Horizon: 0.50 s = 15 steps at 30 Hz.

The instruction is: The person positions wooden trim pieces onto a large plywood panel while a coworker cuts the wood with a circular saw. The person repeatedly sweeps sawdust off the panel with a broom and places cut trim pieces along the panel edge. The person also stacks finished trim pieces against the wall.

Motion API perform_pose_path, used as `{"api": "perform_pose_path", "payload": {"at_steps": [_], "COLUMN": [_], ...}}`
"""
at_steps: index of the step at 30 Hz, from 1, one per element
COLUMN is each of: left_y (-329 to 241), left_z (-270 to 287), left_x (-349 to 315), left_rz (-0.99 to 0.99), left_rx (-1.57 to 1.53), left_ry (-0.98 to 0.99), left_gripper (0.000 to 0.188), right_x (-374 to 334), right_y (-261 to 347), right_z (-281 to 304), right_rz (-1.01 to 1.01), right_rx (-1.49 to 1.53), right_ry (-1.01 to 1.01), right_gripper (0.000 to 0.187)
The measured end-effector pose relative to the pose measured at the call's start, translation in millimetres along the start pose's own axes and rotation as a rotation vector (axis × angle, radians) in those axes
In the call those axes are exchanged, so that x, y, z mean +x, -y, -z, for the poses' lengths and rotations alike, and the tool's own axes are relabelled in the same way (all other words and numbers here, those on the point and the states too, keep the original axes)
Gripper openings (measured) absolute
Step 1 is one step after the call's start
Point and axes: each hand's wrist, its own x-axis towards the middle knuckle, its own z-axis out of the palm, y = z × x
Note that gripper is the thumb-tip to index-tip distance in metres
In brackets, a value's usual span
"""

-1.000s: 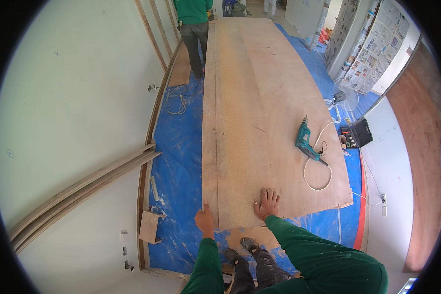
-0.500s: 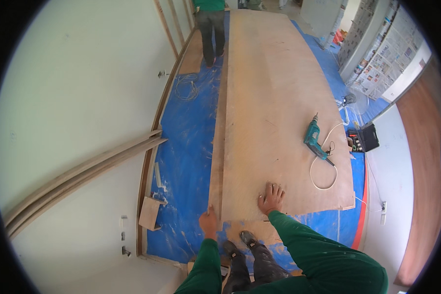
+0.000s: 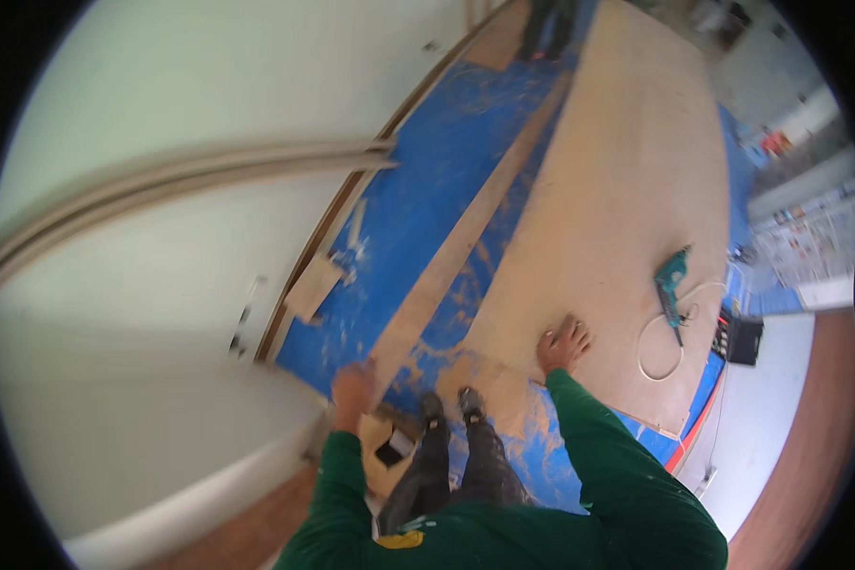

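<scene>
My left hand [image 3: 353, 389] is closed on the near end of a long, narrow wooden strip [image 3: 446, 256]; the hand is slightly blurred. The strip stretches away across the blue floor covering, with a band of blue between it and a large plywood sheet [image 3: 617, 171]. My right hand [image 3: 562, 347] rests on the near part of that sheet, palm down and fingers spread. To its right, a teal corded drill [image 3: 671, 280] lies on the plywood, its white cord [image 3: 641, 353] looped beside it.
Long boards [image 3: 190, 173] jut out by the left wall. A small wood piece [image 3: 313, 287] lies near them on the blue covering [image 3: 404, 218]. An open black case [image 3: 743, 340] stands right of the sheet. Another person's legs [image 3: 546, 33] show at the far end.
My left hand has moved left with the strip, which has come away from the sheet's edge and opened a gap. My right hand stays on the plywood. The whole view has turned.
</scene>
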Motion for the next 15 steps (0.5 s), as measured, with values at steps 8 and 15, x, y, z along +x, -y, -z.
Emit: {"api": "perform_pose_path", "payload": {"at_steps": [8,15], "left_y": [102,121], "left_z": [397,638], "left_x": [-12,-52], "left_rz": [0.165,0.196], "left_rx": [0.154,0.235], "left_ry": [0.086,0.034], "left_gripper": [0.064,0.067], "right_x": [11,79], "right_y": [26,251], "right_z": [38,124], "right_rz": [-0.049,0.528], "right_rx": [0.165,0.781], "right_ry": [0.082,0.029], "right_gripper": [0.077,0.097]}}
